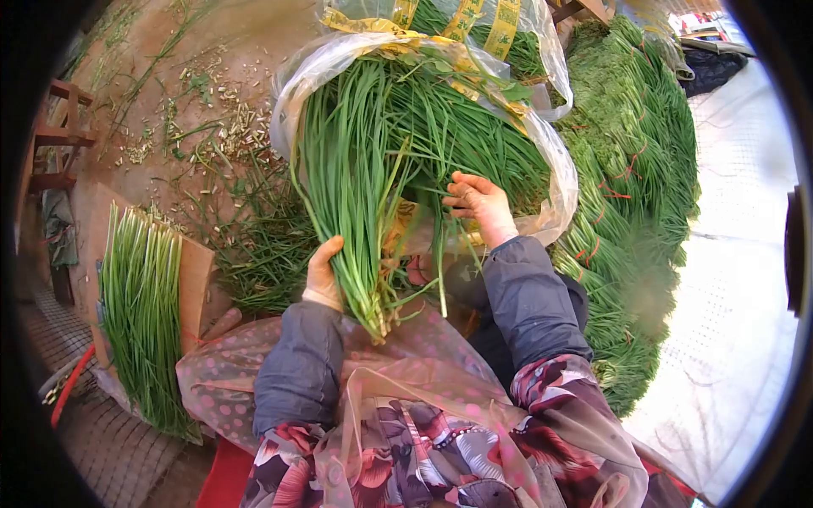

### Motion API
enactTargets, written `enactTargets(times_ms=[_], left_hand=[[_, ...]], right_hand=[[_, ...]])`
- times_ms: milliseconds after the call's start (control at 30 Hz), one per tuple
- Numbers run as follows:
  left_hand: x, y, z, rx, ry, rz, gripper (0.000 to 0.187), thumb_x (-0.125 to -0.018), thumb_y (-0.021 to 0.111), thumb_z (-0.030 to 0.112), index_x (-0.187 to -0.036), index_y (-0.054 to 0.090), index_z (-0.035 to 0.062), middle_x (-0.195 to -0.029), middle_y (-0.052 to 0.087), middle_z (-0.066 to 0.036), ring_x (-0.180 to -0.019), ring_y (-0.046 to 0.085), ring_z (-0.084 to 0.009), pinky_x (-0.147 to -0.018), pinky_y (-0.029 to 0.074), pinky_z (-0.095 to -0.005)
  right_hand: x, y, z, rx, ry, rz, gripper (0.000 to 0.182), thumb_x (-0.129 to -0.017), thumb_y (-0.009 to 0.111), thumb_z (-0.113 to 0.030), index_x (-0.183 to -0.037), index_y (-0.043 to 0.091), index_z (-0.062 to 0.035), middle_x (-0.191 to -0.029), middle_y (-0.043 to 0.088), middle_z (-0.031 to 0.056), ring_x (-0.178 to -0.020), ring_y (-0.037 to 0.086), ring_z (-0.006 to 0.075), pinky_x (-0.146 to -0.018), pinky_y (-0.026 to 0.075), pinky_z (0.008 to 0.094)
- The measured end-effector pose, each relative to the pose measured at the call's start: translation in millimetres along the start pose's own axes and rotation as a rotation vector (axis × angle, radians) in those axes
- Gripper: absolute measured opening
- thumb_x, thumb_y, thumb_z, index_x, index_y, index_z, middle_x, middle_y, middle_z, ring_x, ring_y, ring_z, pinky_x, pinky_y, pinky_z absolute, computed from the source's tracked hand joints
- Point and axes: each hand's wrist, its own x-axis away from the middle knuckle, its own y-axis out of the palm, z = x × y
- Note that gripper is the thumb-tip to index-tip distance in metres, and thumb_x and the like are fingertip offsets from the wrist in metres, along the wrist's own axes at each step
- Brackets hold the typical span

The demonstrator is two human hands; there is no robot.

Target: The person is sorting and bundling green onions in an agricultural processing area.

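Observation:
My left hand point(323, 273) is wrapped round the pale stem end of a large bunch of garlic chives point(356, 178). The bunch's long green leaves fan forward over a clear plastic bag point(562, 184) with yellow printed bands. More chives point(487, 140) lie inside the bag. Over the near right part of the bag, my right hand point(481, 205) has its fingers curled in a pinch at some loose chive strands point(439, 245). One strand hangs below those fingers, bent and with a pale end.
At left, an upright bundle of chives point(140, 313) leans along a wooden board point(196, 284). Loose leaves point(269, 262) and cut stem bits point(241, 127) litter the ground. A tall pile of tied chives point(631, 195) stands right, beside white sheeting point(737, 279).

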Motion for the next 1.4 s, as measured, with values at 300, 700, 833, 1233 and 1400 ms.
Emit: enactTargets(times_ms=[300, 700, 833, 1233, 1400], left_hand=[[26.1, 18.8, -11.8, -0.047, 0.087, -0.035, 0.079, -0.081, 0.064, 0.044, -0.139, 0.036, -0.0003, -0.14, 0.041, -0.023, -0.098, 0.064, -0.0248, -0.068, 0.059, -0.0397], [18.0, -32.7, -23.1, 0.088, -0.006, 0.133, 0.055, -0.087, 0.06, 0.029, -0.129, 0.049, -0.0041, -0.121, 0.058, -0.02, -0.098, 0.063, -0.0331, -0.086, 0.053, -0.0437], [14.6, -54.3, -27.6, 0.131, -0.089, 0.146, 0.059, -0.085, 0.062, 0.026, -0.132, 0.044, -0.0047, -0.132, 0.049, -0.025, -0.105, 0.06, -0.0388, -0.081, 0.056, -0.0456], [17.7, -72.1, -41.0, 0.301, -0.151, 0.119, 0.055, -0.085, 0.063, 0.023, -0.132, 0.046, -0.0007, -0.125, 0.056, -0.024, -0.104, 0.061, -0.0375, -0.09, 0.05, -0.0539], [44.1, -1.1, -66.3, 0.253, -0.273, -0.048, 0.062, -0.084, 0.066, 0.019, -0.136, 0.041, -0.0005, -0.133, 0.05, -0.021, -0.103, 0.062, -0.0356, -0.095, 0.048, -0.0536]], right_hand=[[-86.4, 26.0, 14.2, 0.714, -0.249, 0.28, 0.069, -0.077, 0.072, -0.036, -0.13, 0.05, 0.0032, -0.117, 0.062, 0.0217, -0.111, 0.059, 0.0313, -0.096, 0.044, 0.0342], [83.5, -64.1, -20.4, 1.411, -0.21, 0.284, 0.059, -0.08, 0.069, -0.043, -0.114, 0.06, 0.0038, -0.076, 0.067, 0.0157, -0.066, 0.067, 0.0243, -0.063, 0.053, 0.0349], [75.5, -19.8, 31.7, 1.119, 0.267, 0.012, 0.066, -0.069, 0.068, -0.064, -0.08, 0.07, 0.001, -0.067, 0.067, 0.017, -0.064, 0.067, 0.0264, -0.063, 0.052, 0.0372], [116.6, 86.9, 95.7, 0.568, 0.302, -0.401, 0.045, -0.084, 0.064, -0.038, -0.115, 0.06, -0.0051, -0.088, 0.067, 0.0147, -0.059, 0.059, 0.0225, -0.052, 0.047, 0.0413], [170.8, 76.0, 56.2, 1.227, 0.02, -0.655, 0.049, -0.089, 0.053, -0.041, -0.122, 0.054, -0.0053, -0.101, 0.065, 0.0229, -0.097, 0.061, 0.0404, -0.084, 0.048, 0.0453]])
